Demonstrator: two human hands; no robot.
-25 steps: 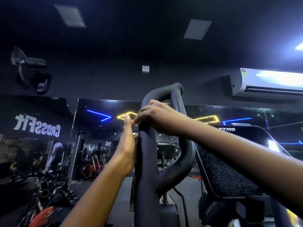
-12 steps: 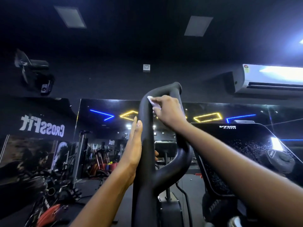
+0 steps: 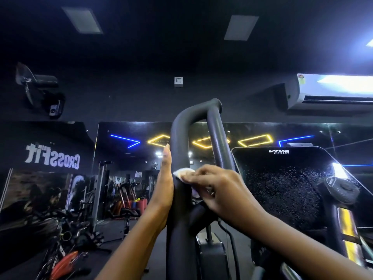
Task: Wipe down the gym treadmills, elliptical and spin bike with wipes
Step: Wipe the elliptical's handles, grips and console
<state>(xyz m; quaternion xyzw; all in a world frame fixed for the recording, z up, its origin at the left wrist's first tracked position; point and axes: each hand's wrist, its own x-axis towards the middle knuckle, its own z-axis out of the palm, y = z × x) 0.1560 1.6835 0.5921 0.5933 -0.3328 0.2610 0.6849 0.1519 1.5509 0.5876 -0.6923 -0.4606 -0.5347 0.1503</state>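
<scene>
Head camera looked up a dark looped handlebar (image 3: pixel 178 138) of a gym machine, with a black console (image 3: pixel 282 178) just to its right. The left hand (image 3: pixel 164 190) lay flat against the bar's left side, fingers straight and together. The right hand (image 3: pixel 218 190) reached across the bar's front and pinched a small white wipe (image 3: pixel 182 172) against it, just beside the left hand.
</scene>
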